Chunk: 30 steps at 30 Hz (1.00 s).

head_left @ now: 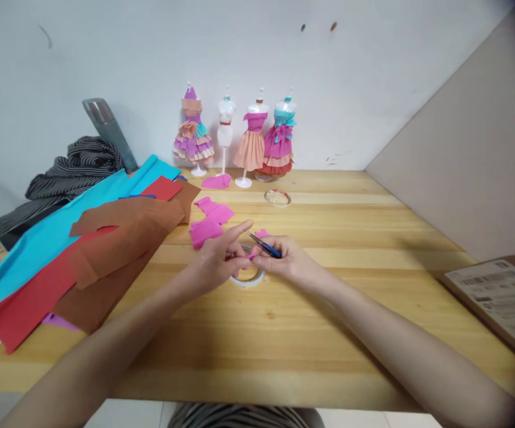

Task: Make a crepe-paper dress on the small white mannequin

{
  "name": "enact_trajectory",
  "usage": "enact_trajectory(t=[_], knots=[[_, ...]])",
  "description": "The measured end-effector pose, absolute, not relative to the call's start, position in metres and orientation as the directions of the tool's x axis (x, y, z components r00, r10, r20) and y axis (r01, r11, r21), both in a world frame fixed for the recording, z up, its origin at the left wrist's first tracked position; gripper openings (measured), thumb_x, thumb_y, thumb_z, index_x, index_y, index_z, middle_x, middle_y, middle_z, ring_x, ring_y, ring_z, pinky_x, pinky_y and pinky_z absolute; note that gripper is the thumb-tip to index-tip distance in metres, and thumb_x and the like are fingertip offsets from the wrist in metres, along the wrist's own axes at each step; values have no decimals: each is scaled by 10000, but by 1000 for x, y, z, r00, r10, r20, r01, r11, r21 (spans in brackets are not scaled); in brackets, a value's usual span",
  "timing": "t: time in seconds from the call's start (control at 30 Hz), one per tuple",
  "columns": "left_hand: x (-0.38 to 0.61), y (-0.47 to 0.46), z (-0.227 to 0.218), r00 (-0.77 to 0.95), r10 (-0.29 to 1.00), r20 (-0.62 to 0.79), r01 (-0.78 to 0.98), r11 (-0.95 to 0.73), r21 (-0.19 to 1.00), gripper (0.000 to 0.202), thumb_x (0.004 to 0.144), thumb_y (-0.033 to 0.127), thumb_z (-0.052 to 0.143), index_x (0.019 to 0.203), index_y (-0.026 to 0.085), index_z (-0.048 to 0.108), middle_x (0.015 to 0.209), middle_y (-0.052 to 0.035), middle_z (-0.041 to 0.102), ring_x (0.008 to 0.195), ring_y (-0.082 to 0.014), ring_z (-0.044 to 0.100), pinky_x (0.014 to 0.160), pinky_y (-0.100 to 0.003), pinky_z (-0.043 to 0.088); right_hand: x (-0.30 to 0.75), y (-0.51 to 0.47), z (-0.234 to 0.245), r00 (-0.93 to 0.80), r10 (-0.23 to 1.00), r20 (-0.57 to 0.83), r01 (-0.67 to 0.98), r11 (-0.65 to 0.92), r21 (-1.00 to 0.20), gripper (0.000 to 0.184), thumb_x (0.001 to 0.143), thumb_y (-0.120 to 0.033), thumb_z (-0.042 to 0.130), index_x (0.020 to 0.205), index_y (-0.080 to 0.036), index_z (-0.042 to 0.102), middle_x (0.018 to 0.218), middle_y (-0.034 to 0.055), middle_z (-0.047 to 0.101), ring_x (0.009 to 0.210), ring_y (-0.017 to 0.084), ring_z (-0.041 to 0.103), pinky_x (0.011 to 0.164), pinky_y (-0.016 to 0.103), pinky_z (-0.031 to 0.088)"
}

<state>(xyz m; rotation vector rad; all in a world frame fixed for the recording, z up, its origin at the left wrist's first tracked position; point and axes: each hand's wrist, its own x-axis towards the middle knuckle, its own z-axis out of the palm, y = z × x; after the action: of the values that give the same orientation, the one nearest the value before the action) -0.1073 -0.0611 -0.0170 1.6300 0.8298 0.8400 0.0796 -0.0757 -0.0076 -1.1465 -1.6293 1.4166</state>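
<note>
Over the middle of the table, my left hand (222, 255) pinches a small pink crepe paper piece (252, 255) between thumb and fingers, its index finger stretched out. My right hand (287, 257) meets it at the same pink piece and also holds small scissors (265, 244) with dark blue handles, their slim metal tip pointing up and left. Below both hands lies a white tape roll (247, 282), partly covered by them. Just behind my right hand a pink scrap (261, 233) shows. More pink pieces (208, 229) lie beyond my left hand.
Along the wall stand several mini dress forms (250, 148), most dressed in colored paper. Another tape ring (277, 198) lies before them. Brown, red and blue crepe paper sheets (119, 238) cover the left side, beside striped cloth (79, 163) and a bottle (110, 131). A cardboard box (498, 297) sits right.
</note>
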Motion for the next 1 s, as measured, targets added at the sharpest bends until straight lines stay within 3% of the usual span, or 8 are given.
enact_trajectory(t=[0.1, 0.2, 0.33, 0.43, 0.57, 0.7, 0.87, 1.0], knots=[[-107, -63, -13, 494, 866, 85, 80, -142, 987, 696, 750, 226, 678, 1409, 150, 468, 620, 42, 590, 498, -84, 523, 534, -217, 436, 79, -75, -9, -344, 937, -60, 142, -11, -990, 381, 660, -486, 753, 634, -166, 549, 533, -62, 422, 503, 73, 325, 492, 244, 231], [-106, -63, -9, 454, 891, -18, -22, 32, 999, 718, 743, 438, 711, 1348, 114, 499, 641, 1, 645, 486, -113, 563, 509, -238, 453, 76, -76, -9, -235, 971, -41, 20, -37, -999, 414, 614, -502, 799, 629, -173, 548, 490, -78, 395, 461, 60, 284, 459, 237, 191], [-101, -65, -12, 470, 855, -217, -243, 362, 900, 671, 655, 696, 681, 964, 100, 652, 678, -75, 682, 501, -142, 605, 493, -261, 476, 72, -77, -7, -124, 988, -93, -190, -116, -975, 448, 557, -488, 857, 654, -178, 548, 445, -111, 331, 402, 34, 201, 419, 227, 119], [-92, -73, -17, 495, 823, -277, -328, 472, 818, 535, 586, 557, 818, 842, 115, 659, 736, -65, 691, 513, -116, 599, 507, -248, 475, 70, -78, -9, -93, 988, -124, -272, -145, -951, 449, 555, -479, 870, 665, -176, 556, 413, -121, 311, 378, 25, 177, 404, 221, 90], [-82, -86, -21, 367, 886, -285, -454, 437, 776, 422, 548, 400, 870, 833, 133, 708, 679, -10, 655, 471, -60, 519, 472, -204, 380, 65, -82, -15, -136, 983, -125, -283, -159, -946, 442, 589, -491, 858, 660, -167, 565, 410, -106, 353, 380, 23, 180, 402, 216, 94], [-81, -88, -25, 235, 935, -267, -492, 351, 797, 312, 561, 369, 845, 732, 136, 725, 501, 22, 557, 452, -61, 459, 458, -204, 321, 60, -85, -20, -184, 974, -130, -250, -174, -953, 421, 626, -489, 839, 660, -175, 560, 395, -115, 299, 376, 36, 186, 400, 229, 103], [-84, -84, -31, 222, 938, -265, -450, 340, 826, 275, 596, 366, 809, 634, 123, 687, 522, 1, 568, 453, -55, 444, 442, -198, 295, 65, -82, -20, -198, 976, -91, -210, -132, -969, 382, 677, -496, 778, 737, -173, 583, 429, -110, 289, 391, 50, 176, 405, 247, 96], [-85, -82, -32, 257, 927, -272, -423, 361, 831, 328, 571, 394, 825, 656, 110, 685, 567, -4, 587, 443, -49, 458, 430, -190, 313, 70, -79, -18, -144, 987, -64, -80, -77, -994, 378, 641, -461, 798, 671, -179, 548, 486, -81, 355, 419, 50, 225, 409, 241, 110]])
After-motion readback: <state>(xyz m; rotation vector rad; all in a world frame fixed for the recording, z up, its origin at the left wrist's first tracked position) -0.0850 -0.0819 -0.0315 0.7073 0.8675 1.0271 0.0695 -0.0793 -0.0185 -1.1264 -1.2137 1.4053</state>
